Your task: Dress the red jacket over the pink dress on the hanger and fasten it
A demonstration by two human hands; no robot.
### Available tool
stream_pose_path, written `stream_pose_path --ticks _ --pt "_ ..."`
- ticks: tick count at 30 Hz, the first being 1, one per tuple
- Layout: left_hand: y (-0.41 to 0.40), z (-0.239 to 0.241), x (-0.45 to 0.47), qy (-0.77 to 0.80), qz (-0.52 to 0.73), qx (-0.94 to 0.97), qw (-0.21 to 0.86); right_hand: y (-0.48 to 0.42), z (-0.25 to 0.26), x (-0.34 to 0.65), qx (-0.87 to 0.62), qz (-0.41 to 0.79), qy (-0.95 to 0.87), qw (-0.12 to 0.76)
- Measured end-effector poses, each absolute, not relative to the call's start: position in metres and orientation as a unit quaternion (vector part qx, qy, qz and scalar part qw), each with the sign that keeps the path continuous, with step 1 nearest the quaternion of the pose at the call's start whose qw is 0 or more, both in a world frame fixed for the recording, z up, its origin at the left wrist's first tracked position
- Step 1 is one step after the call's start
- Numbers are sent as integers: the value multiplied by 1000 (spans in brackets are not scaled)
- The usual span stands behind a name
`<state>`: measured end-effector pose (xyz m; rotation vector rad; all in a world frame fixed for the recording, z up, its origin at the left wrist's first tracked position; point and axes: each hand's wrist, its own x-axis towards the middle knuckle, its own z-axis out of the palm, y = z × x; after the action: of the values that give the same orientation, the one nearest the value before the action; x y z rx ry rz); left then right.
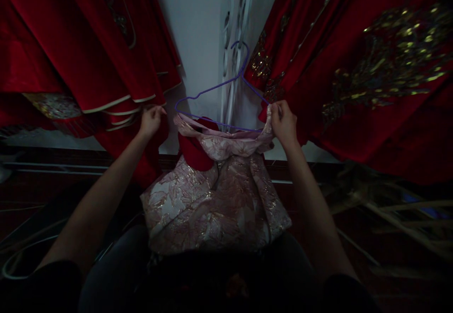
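Observation:
A pink brocade dress [226, 204] with gold leaf patterns hangs in front of me, its lower part by my lap. Its upper edge lies around a purple hanger [215, 86], whose hook is up at the white doors. My right hand [284, 122] is closed on the dress edge by the hanger's right end. Out to the left of the hanger, apart from it, my left hand [152, 120] is closed in a pinch beside hanging red cloth; what it holds, if anything, is too dark to see. A red cloth piece [198, 155] lies against the dress front.
Red garments with pale trim [116, 58] hang on the left. More red garments with gold sequins [399, 48] hang on the right. White doors [198, 25] with handles stand behind the hanger. Dim pole-like pieces [399, 214] lie low on the right.

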<state>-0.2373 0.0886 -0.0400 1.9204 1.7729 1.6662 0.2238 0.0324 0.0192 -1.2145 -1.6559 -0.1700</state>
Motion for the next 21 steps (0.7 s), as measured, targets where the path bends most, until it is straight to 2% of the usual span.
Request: stream_pose_path --ticks 3,7,13,21 --pt "79 -39 -248 563 580 576 119 33 20 225 -506 -68 -689 515" --pt "49 -34 -223 480 496 659 300 34 20 225 -503 -66 -690 516" --pt "37 -24 -166 432 415 733 323 33 21 226 -507 -58 -693 509" --pt "61 -24 -184 477 576 599 284 38 30 233 -523 -26 -694 494"
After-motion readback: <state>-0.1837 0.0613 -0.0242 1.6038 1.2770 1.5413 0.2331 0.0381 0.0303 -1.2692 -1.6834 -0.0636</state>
